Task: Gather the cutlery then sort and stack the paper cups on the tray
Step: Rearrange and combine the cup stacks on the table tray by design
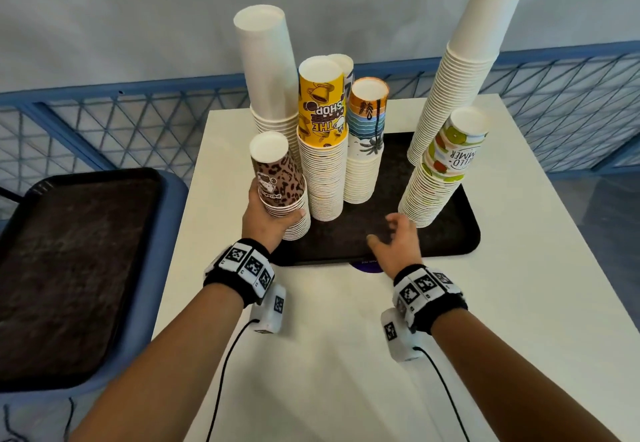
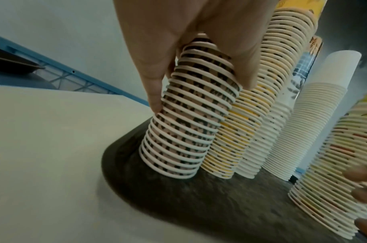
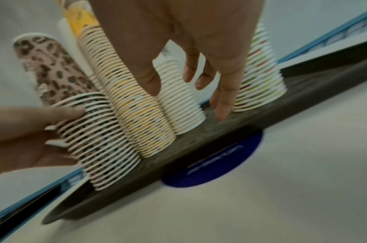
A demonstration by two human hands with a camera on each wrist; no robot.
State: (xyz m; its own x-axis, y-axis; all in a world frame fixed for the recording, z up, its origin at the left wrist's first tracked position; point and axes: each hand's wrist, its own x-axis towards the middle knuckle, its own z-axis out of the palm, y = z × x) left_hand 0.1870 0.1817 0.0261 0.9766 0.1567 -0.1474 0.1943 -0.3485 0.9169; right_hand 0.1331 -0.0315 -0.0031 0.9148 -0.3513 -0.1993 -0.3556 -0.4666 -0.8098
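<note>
White table point(image 1: 346, 337), tray point(image 1: 450, 233): left hand point(image 1: 265, 219) grip wraps leopard stack point(image 1: 280, 192); right hand point(image 1: 398, 244) slack, empty; cutlery unseen.

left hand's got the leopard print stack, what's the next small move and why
Probably straighten the leopard-print stack and let go. The left hand grips it mid-height and it leans, base already on the tray corner beside the yellow stack. The right hand hovers open, free to steady it.

A white tabletop point(image 1: 346, 337) stands before a pale grey wall point(image 1: 138, 8). Along the wall's foot runs a blue lattice railing point(image 1: 104, 115). To the left, a blue stand point(image 1: 166, 226) carries a dark spare tray point(image 1: 69, 268). Light is soft and even.
</note>
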